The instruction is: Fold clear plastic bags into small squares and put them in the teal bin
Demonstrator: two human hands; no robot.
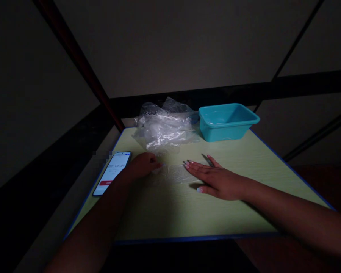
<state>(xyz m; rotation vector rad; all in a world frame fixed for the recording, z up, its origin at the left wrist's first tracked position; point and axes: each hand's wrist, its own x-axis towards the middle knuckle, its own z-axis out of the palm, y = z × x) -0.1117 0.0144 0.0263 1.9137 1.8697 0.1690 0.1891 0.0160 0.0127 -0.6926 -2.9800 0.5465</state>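
Observation:
A clear plastic bag (173, 174) lies flattened on the table between my two hands. My left hand (143, 165) is closed at the bag's left end, with the fingers pinched on its edge. Spread flat over the right end of the bag is my right hand (216, 179), its fingers stretched out and pointing left. Just beyond my hands sits a loose heap of crumpled clear plastic bags (167, 129).
At the back right of the pale table (199, 220) stands a turquoise plastic tub (227, 131). A phone (113, 170) with a lit timer screen lies near the left edge, partly behind my left forearm. A wall rises behind the table.

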